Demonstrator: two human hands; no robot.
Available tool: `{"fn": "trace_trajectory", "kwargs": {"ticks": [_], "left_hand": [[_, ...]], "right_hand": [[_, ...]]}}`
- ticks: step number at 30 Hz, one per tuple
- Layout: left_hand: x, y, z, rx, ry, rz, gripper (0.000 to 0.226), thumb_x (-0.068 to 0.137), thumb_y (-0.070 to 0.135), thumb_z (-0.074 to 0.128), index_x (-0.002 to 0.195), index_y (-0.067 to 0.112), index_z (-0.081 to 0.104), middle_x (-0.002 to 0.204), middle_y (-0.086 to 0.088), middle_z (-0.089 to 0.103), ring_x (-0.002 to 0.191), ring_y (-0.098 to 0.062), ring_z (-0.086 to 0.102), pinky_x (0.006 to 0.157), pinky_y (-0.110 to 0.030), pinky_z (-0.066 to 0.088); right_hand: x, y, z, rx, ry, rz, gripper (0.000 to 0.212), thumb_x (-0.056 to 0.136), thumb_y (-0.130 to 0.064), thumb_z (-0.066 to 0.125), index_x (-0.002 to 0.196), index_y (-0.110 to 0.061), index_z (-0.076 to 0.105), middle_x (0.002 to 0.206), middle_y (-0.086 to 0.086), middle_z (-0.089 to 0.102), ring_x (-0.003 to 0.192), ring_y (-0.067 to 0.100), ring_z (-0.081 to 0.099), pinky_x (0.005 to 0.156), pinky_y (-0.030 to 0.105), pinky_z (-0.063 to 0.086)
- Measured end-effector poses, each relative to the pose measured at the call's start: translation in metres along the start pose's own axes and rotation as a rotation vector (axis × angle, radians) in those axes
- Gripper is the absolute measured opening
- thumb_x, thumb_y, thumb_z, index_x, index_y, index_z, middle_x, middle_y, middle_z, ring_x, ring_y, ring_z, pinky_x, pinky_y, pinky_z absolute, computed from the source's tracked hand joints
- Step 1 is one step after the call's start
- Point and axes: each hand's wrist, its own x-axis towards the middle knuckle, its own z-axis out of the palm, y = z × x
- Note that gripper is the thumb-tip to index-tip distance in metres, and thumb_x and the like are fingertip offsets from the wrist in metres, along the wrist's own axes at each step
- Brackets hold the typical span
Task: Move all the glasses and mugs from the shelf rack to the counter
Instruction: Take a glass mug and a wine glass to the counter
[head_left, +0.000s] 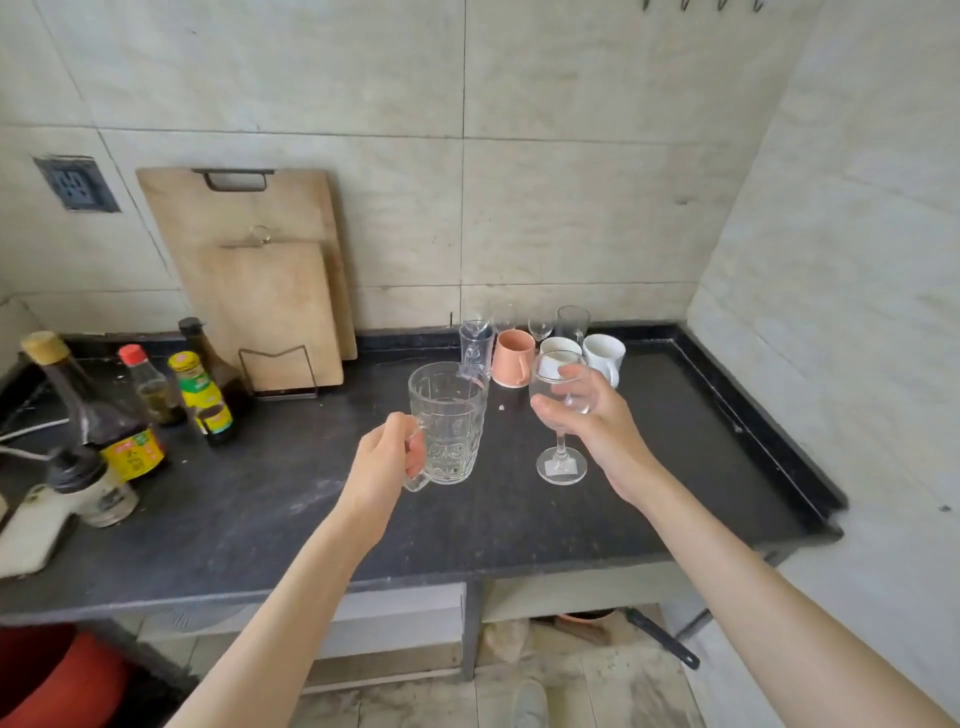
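Two more glasses arriving over the dark stone table (675, 457), several pieces already set down.

The left hand (384, 460) curls round the handle of a heavy clear faceted glass mug (447, 423); the right hand (587, 415) wraps the bowl of a clear stemmed wine glass (561, 415). Both seem just above or touching the table. At the back stand a pink mug (511, 358), two white mugs (602, 353) and some clear glasses (571, 322). The shelf rack is out of view, so what remains cannot be told.

Left hand (387, 457) fisted, right hand (587, 415) cupped (arms outstretched)
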Motion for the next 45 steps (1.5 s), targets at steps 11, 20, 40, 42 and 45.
{"fn": "trace_trajectory", "kwargs": {"ticks": [11,20,40,42,45], "left_hand": [[0.18,-0.04,0.098,-0.002,0.081,-0.279,0.037,0.082,0.02,0.034,0.045,0.02,0.032,0.055,0.0,0.039,0.065,-0.019,0.034,0.08,-0.033,0.035],[0.247,-0.101,0.112,0.05,-0.024,-0.458,0.016,0.085,0.019,0.041,0.079,0.01,0.052,0.092,-0.002,0.053,0.101,-0.021,0.05,0.104,-0.041,0.034],[0.291,-0.147,0.109,0.111,-0.214,-0.496,0.025,0.094,0.047,0.034,0.092,0.034,0.056,0.107,0.012,0.055,0.112,-0.008,0.047,0.096,-0.031,0.031],[0.291,-0.147,0.109,0.109,-0.207,-0.494,0.027,0.095,0.044,0.034,0.099,0.031,0.057,0.111,0.009,0.055,0.113,-0.009,0.047,0.097,-0.031,0.031],[0.292,-0.144,0.109,0.122,-0.198,-0.487,0.028,0.095,0.042,0.035,0.105,0.027,0.056,0.114,0.007,0.056,0.114,-0.011,0.047,0.097,-0.03,0.031]], "right_hand": [[0.188,0.079,-0.054,-0.225,-0.063,0.095,0.058,0.071,-0.027,0.077,0.122,-0.023,0.047,0.105,-0.013,0.054,0.097,0.007,0.053,0.075,0.019,0.038],[0.263,0.147,-0.045,-0.311,-0.13,0.22,0.049,0.07,-0.017,0.074,0.107,-0.031,0.045,0.107,-0.015,0.051,0.095,0.003,0.049,0.07,0.006,0.034],[0.312,0.214,-0.008,-0.335,-0.193,0.331,0.062,0.068,-0.019,0.077,0.122,-0.02,0.048,0.123,-0.004,0.054,0.108,0.01,0.053,0.088,0.022,0.043],[0.312,0.216,-0.008,-0.332,-0.192,0.333,0.062,0.068,-0.02,0.077,0.122,-0.021,0.047,0.122,-0.005,0.054,0.108,0.009,0.054,0.085,0.018,0.042],[0.312,0.217,-0.007,-0.33,-0.191,0.333,0.062,0.069,-0.023,0.075,0.123,-0.026,0.045,0.121,-0.009,0.053,0.108,0.007,0.052,0.077,0.009,0.037]]}}
